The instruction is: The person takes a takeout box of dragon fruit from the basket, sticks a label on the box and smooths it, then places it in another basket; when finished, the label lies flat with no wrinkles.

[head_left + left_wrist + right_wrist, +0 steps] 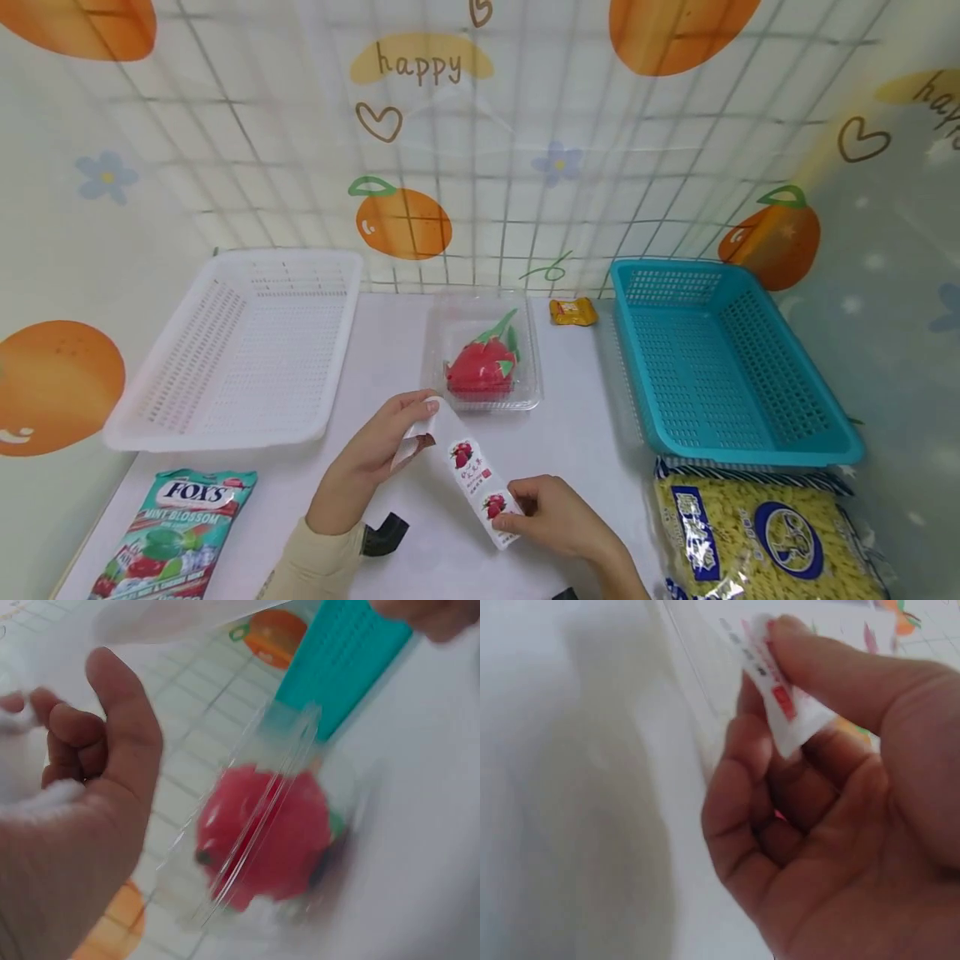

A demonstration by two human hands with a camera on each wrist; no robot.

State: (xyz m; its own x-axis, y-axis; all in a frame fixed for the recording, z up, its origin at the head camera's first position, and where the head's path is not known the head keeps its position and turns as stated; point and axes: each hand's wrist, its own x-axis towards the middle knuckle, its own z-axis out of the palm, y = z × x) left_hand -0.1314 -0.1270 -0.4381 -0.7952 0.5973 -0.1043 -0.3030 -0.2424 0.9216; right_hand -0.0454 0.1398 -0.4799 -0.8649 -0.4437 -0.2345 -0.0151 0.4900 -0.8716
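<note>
A strip of white printed labels point(472, 475) with small dragon fruit pictures stretches between my two hands in the head view. Its far end is pinched by my left hand point(386, 437), where the strip curls over. My right hand point(551, 517) pinches the near end between thumb and fingers, as the right wrist view also shows with the label strip point(780, 682). Just beyond the strip stands a clear plastic box point(531, 358) with a red toy-like dragon fruit point(480, 367) inside; the same dragon fruit point(262, 832) fills the middle of the left wrist view.
A white basket point(341, 350) stands at the left, a teal basket point(630, 367) at the right. A green FOX'S candy bag point(176, 533) lies front left, a bag of yellow pasta point(772, 533) front right. One small gold-wrapped snack point(573, 312) lies near the back.
</note>
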